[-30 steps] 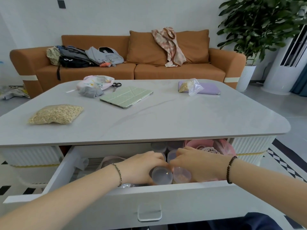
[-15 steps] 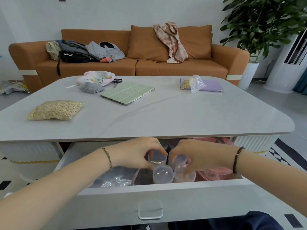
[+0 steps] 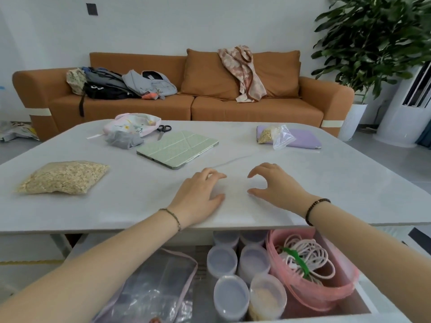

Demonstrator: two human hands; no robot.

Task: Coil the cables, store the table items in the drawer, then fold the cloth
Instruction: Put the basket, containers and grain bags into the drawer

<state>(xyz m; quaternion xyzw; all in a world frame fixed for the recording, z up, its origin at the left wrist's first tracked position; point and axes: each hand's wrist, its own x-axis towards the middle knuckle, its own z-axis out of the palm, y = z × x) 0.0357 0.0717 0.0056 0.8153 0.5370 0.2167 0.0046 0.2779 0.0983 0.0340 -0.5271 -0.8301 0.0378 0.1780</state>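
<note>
White coiled cables point(image 3: 310, 255) lie in a pink plastic basket point(image 3: 326, 292) at the right side of the open white drawer point(image 3: 366, 294), beside round lidded plastic jars point(image 3: 231, 297). Over the grey table's point(image 3: 326, 178) near edge, the left hand point(image 3: 198, 197) and right hand point(image 3: 275, 185) are empty, fingers loosely apart. A clear bag of oats point(image 3: 63, 177) lies near the left edge, and a crumpled grey cloth point(image 3: 124, 139) towards the far-left corner.

Smooth matt stone-look table point(image 3: 326, 178), translucent plastic tubs point(image 3: 231, 297), cloth sofa point(image 3: 233, 108)
</note>
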